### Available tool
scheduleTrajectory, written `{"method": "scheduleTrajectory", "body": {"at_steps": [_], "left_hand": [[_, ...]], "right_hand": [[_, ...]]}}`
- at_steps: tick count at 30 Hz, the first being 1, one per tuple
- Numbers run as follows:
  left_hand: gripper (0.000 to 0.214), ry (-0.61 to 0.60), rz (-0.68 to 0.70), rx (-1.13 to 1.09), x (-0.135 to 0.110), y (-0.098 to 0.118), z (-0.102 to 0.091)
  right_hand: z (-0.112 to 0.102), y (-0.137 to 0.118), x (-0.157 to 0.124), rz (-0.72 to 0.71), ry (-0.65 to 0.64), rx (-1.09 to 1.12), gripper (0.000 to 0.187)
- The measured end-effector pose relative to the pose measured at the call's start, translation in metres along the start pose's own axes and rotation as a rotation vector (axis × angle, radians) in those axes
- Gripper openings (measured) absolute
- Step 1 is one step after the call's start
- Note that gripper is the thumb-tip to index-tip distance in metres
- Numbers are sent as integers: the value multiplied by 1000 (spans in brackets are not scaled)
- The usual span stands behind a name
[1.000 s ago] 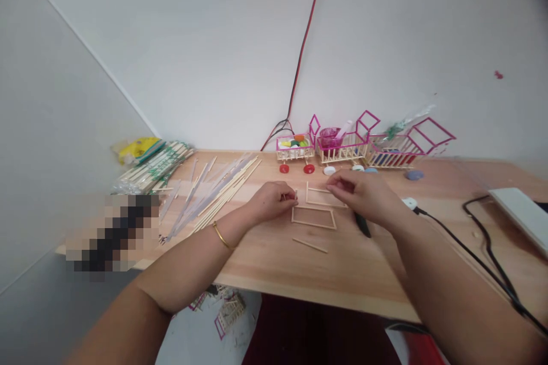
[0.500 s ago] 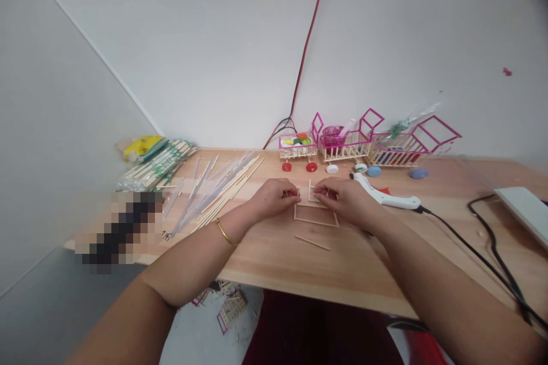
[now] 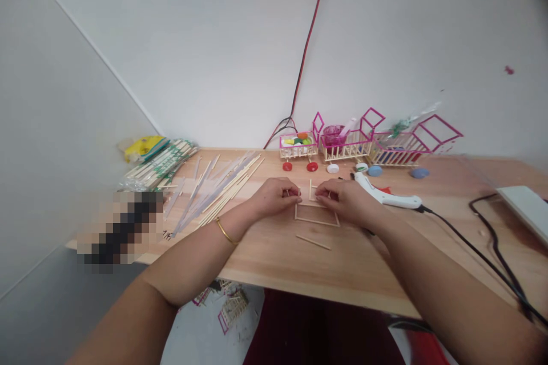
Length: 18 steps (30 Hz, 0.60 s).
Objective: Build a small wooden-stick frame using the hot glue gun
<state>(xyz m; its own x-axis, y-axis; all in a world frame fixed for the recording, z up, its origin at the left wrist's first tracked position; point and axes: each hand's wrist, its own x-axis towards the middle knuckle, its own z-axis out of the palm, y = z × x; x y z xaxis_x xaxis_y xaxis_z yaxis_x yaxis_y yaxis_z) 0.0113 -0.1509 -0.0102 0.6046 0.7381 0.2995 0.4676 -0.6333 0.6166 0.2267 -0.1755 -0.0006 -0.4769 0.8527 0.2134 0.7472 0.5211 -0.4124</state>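
From my remote seat I see both hands meeting at the middle of the wooden surface (image 3: 274,262). The left hand (image 3: 276,197), a gold bangle (image 3: 225,232) on its wrist, has its fingers (image 3: 291,194) curled in and pinched at the left end of a small upright stick frame (image 3: 310,189). The right hand (image 3: 346,201) pinches the same frame from the other side, fingers closed. Most of that frame is hidden between the two hands. Just in front of it, a second rectangular stick frame (image 3: 317,222) lies flat on the surface, touching both hands' knuckles, and a single loose stick (image 3: 312,242) lies near it on the side towards me. Crowding the right hand from behind is a white glue gun (image 3: 385,195), whose black cable (image 3: 471,239) runs off across the surface to the right, past a white flat device (image 3: 524,208). Along the wall stand three little stick carts (image 3: 342,151) with pink trim and bottle-cap wheels. To the left lie long loose sticks (image 3: 218,188), a wrapped bundle of sticks (image 3: 158,165) and a yellow packet (image 3: 143,147). A red wire (image 3: 306,51) runs down the wall behind.
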Motion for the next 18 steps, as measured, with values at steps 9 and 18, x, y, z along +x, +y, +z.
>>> {"method": "scheduleTrajectory", "body": {"at_steps": [9,18], "left_hand": [[11,-14,3,8,-1,-3,1],[9,-24,47,58,0,-4,4]], "right_hand": [[0,-1,1,-10,-19,-7,15],[0,-3,2,-57,-62,-10,16]]}}
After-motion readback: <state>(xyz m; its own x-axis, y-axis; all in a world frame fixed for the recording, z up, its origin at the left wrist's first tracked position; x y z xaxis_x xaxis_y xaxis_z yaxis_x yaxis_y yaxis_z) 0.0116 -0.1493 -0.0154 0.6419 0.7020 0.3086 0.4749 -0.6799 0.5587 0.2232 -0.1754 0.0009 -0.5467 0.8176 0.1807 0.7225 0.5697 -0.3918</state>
